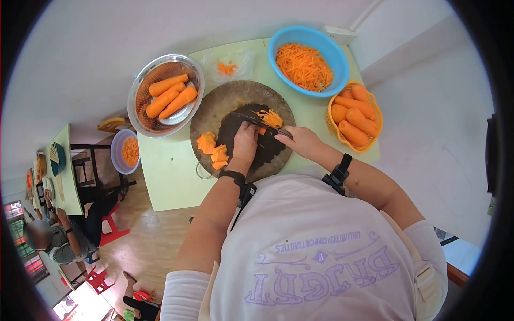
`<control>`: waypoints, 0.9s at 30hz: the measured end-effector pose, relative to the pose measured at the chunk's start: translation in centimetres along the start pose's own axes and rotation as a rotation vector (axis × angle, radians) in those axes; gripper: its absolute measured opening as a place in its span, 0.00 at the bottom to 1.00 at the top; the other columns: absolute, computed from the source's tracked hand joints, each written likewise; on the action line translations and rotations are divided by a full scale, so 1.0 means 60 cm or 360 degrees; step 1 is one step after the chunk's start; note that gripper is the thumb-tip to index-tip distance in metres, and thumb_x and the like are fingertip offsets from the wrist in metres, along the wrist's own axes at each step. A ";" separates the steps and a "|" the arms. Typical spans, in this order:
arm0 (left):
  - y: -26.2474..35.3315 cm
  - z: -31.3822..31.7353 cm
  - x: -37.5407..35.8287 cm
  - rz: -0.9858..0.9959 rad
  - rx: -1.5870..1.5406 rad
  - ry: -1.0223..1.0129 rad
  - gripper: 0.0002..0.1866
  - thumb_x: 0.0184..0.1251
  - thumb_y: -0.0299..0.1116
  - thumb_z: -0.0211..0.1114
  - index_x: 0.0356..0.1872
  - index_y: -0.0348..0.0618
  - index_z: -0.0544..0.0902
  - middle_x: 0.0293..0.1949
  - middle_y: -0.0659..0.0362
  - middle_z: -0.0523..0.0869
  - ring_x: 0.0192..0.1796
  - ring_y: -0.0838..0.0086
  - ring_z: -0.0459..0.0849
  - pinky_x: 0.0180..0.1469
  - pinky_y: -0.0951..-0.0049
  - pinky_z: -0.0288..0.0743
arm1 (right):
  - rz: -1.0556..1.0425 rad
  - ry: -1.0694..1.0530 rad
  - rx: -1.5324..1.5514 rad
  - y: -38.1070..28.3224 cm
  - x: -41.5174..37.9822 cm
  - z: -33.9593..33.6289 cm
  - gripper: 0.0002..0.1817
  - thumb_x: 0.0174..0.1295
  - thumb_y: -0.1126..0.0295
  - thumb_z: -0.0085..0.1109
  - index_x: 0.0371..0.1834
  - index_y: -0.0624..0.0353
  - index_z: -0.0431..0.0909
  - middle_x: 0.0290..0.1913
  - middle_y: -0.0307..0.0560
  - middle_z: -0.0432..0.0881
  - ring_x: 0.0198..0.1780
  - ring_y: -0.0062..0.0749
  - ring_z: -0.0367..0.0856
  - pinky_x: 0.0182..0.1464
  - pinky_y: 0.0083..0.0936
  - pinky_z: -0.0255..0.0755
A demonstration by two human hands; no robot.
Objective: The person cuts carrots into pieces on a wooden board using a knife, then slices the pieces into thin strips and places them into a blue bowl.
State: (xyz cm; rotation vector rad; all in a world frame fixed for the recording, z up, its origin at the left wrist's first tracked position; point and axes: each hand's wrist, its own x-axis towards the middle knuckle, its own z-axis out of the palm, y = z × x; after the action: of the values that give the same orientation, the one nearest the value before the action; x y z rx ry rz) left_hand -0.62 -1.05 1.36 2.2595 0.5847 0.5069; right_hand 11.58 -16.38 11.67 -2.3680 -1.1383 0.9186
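Left hand (245, 142) presses curled fingers onto a carrot piece (262, 131); right hand (301, 140), just beside it, grips the knife (261, 123).

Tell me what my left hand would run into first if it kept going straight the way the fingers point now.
Probably the knife blade: your left hand points up the round cutting board, fingers pressing a carrot piece right by the blade. Just past it lies the pile of carrot strips. Depth is hard to judge from this view.
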 end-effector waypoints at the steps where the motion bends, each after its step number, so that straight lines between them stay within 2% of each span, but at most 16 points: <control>1: 0.000 -0.001 0.000 -0.0001 0.0002 0.0002 0.05 0.60 0.24 0.63 0.35 0.39 0.84 0.38 0.51 0.81 0.41 0.54 0.83 0.44 0.60 0.79 | -0.0014 0.0017 0.0012 0.001 0.000 0.001 0.30 0.68 0.42 0.49 0.44 0.63 0.80 0.36 0.62 0.84 0.41 0.58 0.82 0.44 0.45 0.74; 12: 0.003 0.001 0.001 -0.0009 0.0020 0.0020 0.04 0.62 0.26 0.63 0.36 0.39 0.84 0.38 0.50 0.81 0.40 0.54 0.83 0.44 0.60 0.79 | -0.0034 0.0000 -0.0030 0.010 0.009 0.006 0.31 0.69 0.42 0.48 0.39 0.65 0.79 0.34 0.64 0.83 0.39 0.60 0.81 0.44 0.46 0.74; 16: 0.002 0.002 0.001 -0.0014 0.0029 0.0019 0.04 0.62 0.26 0.64 0.35 0.39 0.85 0.38 0.51 0.81 0.40 0.54 0.83 0.44 0.60 0.79 | -0.0033 0.0009 -0.0062 0.006 0.015 0.007 0.31 0.69 0.42 0.48 0.42 0.66 0.79 0.34 0.64 0.83 0.39 0.60 0.81 0.44 0.47 0.74; 18: 0.001 0.003 0.000 0.0015 0.0027 0.0043 0.05 0.58 0.23 0.65 0.35 0.40 0.85 0.36 0.52 0.80 0.40 0.55 0.83 0.43 0.61 0.79 | -0.0037 0.0025 -0.0082 0.002 0.019 0.009 0.31 0.69 0.42 0.48 0.43 0.65 0.79 0.35 0.65 0.83 0.40 0.60 0.81 0.44 0.47 0.74; 27: 0.000 -0.003 -0.001 0.0043 0.0011 0.0020 0.05 0.58 0.23 0.65 0.35 0.40 0.85 0.36 0.53 0.81 0.39 0.56 0.83 0.42 0.61 0.78 | -0.0021 0.0044 -0.0030 0.000 0.020 0.013 0.30 0.69 0.43 0.49 0.49 0.63 0.80 0.37 0.63 0.84 0.43 0.58 0.82 0.46 0.45 0.74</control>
State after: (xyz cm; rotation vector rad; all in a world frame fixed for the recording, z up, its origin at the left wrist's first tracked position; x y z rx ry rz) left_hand -0.76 -0.97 1.45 2.2750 0.5640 0.5337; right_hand 11.64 -15.40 10.62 -2.3779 -1.1550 0.8716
